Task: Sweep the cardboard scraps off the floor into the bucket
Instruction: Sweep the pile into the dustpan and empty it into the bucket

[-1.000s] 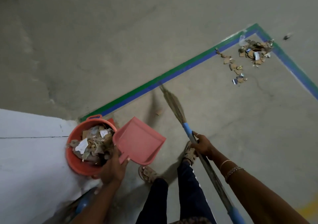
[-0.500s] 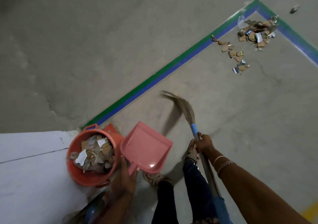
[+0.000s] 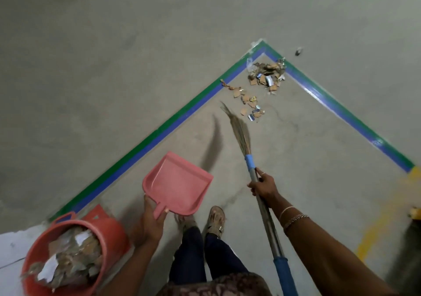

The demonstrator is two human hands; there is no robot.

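While the bucket brims with cardboard scraps, more scraps lie far beyond it in the taped corner. Right of the bucket, the left hand clasps the empty dustpan and the right hand wraps the broom.

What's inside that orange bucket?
The bucket is filled near the rim with brown cardboard scraps and a few white paper bits. What lies under that top layer, and the bucket's bottom, is covered and cannot be seen.
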